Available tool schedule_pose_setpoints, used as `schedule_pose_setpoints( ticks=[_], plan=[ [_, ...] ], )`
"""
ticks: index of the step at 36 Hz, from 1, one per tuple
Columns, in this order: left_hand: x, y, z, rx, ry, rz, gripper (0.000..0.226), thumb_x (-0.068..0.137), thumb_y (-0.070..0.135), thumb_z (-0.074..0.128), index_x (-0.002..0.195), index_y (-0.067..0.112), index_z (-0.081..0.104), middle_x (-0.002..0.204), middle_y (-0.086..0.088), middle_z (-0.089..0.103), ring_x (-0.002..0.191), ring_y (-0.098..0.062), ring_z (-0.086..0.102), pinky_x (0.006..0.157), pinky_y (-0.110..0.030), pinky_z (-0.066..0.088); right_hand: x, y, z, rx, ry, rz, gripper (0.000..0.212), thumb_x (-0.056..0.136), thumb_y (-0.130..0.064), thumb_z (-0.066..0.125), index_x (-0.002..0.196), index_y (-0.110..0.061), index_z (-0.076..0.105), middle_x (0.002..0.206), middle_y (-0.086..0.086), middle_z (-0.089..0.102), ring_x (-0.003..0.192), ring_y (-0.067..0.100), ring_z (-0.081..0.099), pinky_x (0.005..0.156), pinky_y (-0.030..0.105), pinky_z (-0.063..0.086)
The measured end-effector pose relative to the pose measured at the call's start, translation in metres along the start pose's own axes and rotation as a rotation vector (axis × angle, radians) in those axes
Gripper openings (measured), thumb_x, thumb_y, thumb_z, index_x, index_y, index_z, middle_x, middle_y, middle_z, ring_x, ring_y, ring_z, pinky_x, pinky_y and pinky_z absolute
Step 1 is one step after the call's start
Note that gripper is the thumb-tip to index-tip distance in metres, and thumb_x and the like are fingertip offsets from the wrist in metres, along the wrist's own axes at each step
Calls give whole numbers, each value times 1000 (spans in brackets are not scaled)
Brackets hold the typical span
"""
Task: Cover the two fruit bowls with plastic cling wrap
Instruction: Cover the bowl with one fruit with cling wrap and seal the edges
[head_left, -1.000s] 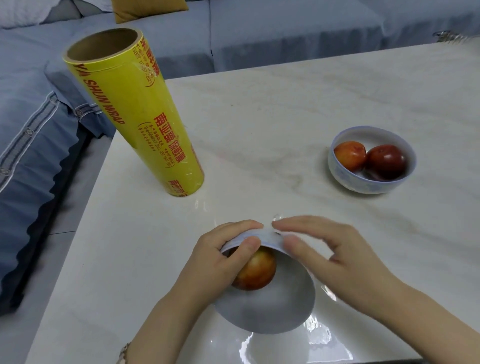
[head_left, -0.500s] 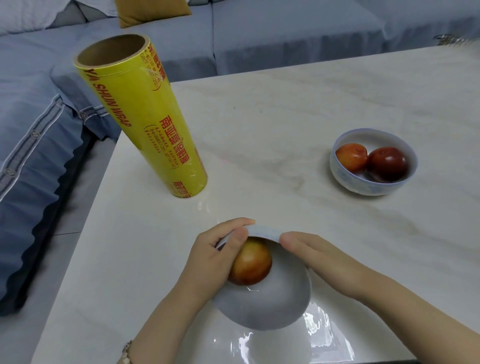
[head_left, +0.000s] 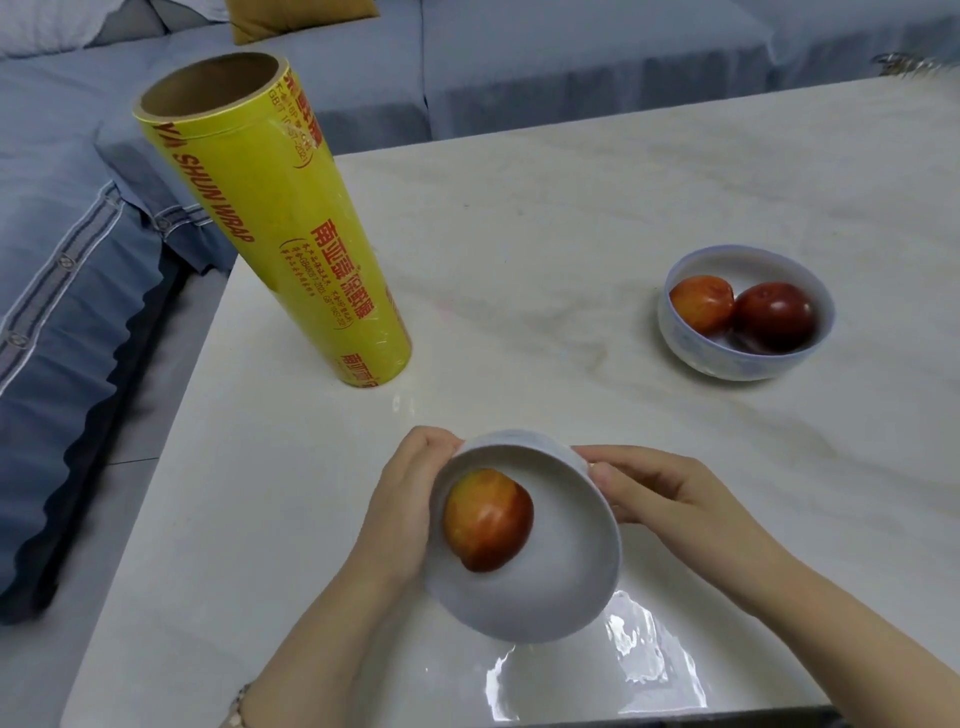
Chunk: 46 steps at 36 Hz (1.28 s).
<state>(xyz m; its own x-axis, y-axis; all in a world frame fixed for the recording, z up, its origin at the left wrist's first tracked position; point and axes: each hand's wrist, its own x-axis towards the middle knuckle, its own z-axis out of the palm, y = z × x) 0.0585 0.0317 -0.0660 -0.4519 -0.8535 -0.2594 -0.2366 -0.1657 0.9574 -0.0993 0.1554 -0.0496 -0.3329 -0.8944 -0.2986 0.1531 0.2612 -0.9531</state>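
A white bowl (head_left: 550, 582) with one red-yellow fruit (head_left: 488, 519) is tilted toward me near the table's front edge. My left hand (head_left: 400, 514) grips its left side and my right hand (head_left: 654, 491) grips its right rim. A loose sheet of clear cling wrap (head_left: 639, 670) lies under and in front of the bowl. The second bowl (head_left: 696, 353), white with a blue pattern, stands at the right with two red fruits (head_left: 774, 317) and no cover. A tall yellow roll of cling wrap (head_left: 270, 228) stands upright at the left.
The marble table (head_left: 545, 218) has its left edge just beside the roll. A blue sofa (head_left: 67, 249) runs along the left and the back, with a mustard cushion (head_left: 291, 18) on it. A small metal object (head_left: 906, 65) sits at the far right corner.
Both hands have moved from the bowl's top rim to its sides. The bowl now tips toward me with its opening and the fruit in full sight.
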Motion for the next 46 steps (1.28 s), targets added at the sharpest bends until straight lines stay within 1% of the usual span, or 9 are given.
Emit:
schedule_pose_setpoints(
  ticks=[2,5,12,16,23,27,32,38,46],
  plan=[
    [6,6,-2,0,-38,9,27,69,37,51,72,10,53,84,-5,63,85,-13,58,76,-19,42,3,-3,2,-2,11,-19,19,80,-20,61,94,-20,73,88,-4,75,75,5,68,69,15,53],
    [11,11,-2,111,-100,37,29,75,42,48,83,19,64,81,17,65,84,0,58,72,-6,41,9,-10,2,-49,9,-54,20,68,-26,67,86,-21,73,79,-10,75,68,1,67,65,10,50],
    [7,10,-3,144,-181,66,28,78,45,50,85,26,71,91,11,72,88,-2,65,76,-11,46,28,-30,-11,-322,-79,3,11,76,-11,72,68,-19,72,59,-10,68,56,-4,59,61,8,46],
    [5,9,-3,164,-201,83,28,79,45,49,86,28,70,92,10,71,92,-6,65,81,-20,47,38,-41,-14,-446,-237,78,12,79,-14,69,70,-20,71,70,-1,66,63,2,55,65,13,48],
    [4,9,-2,212,-245,161,40,65,60,47,85,33,68,91,17,70,91,0,63,79,-11,45,38,-50,-14,-712,-417,107,22,90,-17,53,70,-25,56,71,-11,55,66,1,48,71,17,40],
    [4,9,-2,214,-242,180,35,64,59,46,85,40,67,89,20,69,89,3,62,77,-7,43,37,-49,-15,-588,-369,86,21,92,-11,49,74,-18,56,74,-9,60,71,5,53,73,19,43],
    [2,9,-1,237,-243,200,28,64,57,47,81,46,67,88,23,68,88,5,62,75,-5,42,40,-49,-16,-429,-414,194,32,93,-5,46,63,-15,51,52,-11,56,48,2,43,51,11,36],
    [4,8,2,264,-230,200,31,65,55,50,83,39,68,90,21,69,91,2,62,77,-8,44,55,-54,-9,-418,-378,397,35,84,-36,60,56,-15,61,43,-4,46,47,11,36,53,19,32],
    [3,7,0,247,-164,150,18,68,46,56,81,42,68,88,32,69,91,10,62,78,-5,43,53,-33,6,-125,-134,30,31,87,-15,58,56,-12,56,48,1,47,40,4,36,45,10,32]
  ],
)
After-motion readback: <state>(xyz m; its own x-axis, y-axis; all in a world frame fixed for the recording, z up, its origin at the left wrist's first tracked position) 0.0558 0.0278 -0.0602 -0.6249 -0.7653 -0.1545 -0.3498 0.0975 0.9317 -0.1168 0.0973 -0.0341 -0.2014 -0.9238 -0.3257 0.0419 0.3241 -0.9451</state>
